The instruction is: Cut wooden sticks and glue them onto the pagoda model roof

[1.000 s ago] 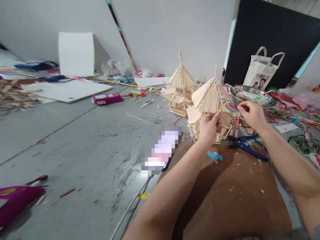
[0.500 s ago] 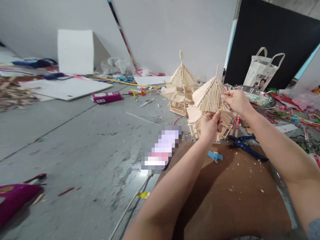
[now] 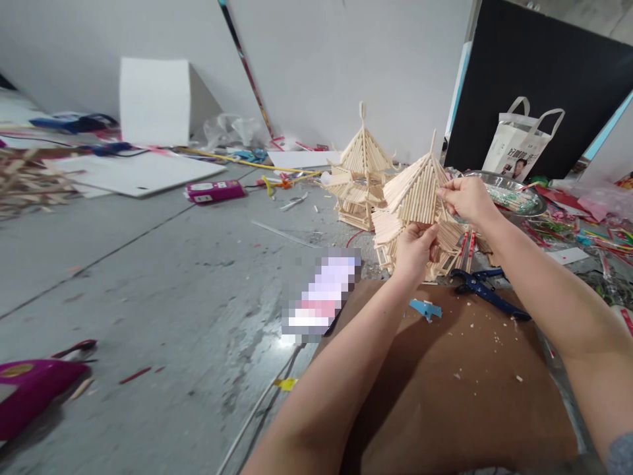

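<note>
A pavilion model [image 3: 415,191] built of pale wooden sticks stands at the back edge of the brown board, with a pointed roof and a thin spire. My left hand [image 3: 418,247] is closed at the roof's lower front edge, fingertips pinched together on the model. Up at the right slope of the roof, my right hand [image 3: 465,198] is closed in a pinch; whatever lies between its fingertips is too small to make out. Just behind to the left is a second stick pavilion [image 3: 363,158]. Blue cutting pliers [image 3: 489,293] lie below my right forearm, near a blue scrap [image 3: 426,310].
A phone with a blurred screen [image 3: 321,293] lies left of the brown board [image 3: 445,409], beside a cable. Magenta tools [image 3: 215,191] lie on the floor. A metal dish [image 3: 519,191], a white bag [image 3: 517,145] and scattered scraps are at the right.
The whole view has shifted very slightly. Both hands keep almost the same pinched positions at the roof, and the model has not visibly changed.
</note>
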A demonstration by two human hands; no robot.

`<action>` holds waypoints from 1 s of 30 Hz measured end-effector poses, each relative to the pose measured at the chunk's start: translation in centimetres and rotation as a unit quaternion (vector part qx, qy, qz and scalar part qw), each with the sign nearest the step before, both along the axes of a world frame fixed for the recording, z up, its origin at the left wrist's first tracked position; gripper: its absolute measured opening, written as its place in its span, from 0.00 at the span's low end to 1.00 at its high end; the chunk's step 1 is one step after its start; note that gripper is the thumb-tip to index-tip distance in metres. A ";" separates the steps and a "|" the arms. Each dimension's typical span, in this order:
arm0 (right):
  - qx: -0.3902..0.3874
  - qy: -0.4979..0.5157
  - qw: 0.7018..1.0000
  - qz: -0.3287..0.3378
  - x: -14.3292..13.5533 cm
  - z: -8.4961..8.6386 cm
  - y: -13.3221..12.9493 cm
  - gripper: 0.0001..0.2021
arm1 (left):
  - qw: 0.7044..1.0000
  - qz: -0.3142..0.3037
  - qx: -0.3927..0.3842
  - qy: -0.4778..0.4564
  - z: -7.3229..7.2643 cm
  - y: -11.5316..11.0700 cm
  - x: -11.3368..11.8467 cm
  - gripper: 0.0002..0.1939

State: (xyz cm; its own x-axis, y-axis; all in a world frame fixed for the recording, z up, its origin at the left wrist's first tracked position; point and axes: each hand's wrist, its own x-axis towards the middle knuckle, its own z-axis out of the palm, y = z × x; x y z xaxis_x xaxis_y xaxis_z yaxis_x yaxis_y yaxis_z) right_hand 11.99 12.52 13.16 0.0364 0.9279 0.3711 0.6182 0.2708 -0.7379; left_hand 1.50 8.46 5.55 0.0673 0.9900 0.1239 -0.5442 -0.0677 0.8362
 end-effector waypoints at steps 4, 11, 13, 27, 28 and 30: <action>0.013 -0.013 1.000 0.004 0.1 0.0 0.1 0.08 | 1.000 0.003 -0.015 0.014 0.1 -0.2 -0.3 0.10; 0.012 -0.022 1.000 0.009 0.0 0.1 -0.1 0.08 | 1.000 0.007 -0.022 0.021 0.1 -0.1 -0.2 0.12; 0.008 -0.021 1.000 0.006 0.0 0.2 -0.2 0.08 | 1.000 0.007 -0.023 0.017 0.2 -0.1 -0.1 0.14; 0.014 -0.057 0.998 -0.009 0.0 0.4 -0.1 0.08 | 0.999 0.011 -0.028 0.017 0.4 0.1 0.0 0.15; 0.016 -0.057 0.998 -0.008 0.0 0.4 -0.1 0.08 | 0.999 0.011 -0.027 0.015 0.4 0.1 0.0 0.15; 0.015 -0.057 0.998 -0.005 0.0 0.4 0.0 0.09 | 0.999 0.012 -0.029 0.012 0.4 0.1 0.0 0.15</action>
State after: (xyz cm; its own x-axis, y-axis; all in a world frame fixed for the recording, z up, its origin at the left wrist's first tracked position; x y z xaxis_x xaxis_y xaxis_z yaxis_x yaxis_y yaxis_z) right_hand 11.96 12.48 13.51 0.0024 0.9164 0.4004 0.7002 0.2843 -0.6549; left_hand 1.46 8.57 5.92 0.0467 0.9968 0.0654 -0.5224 -0.0315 0.8521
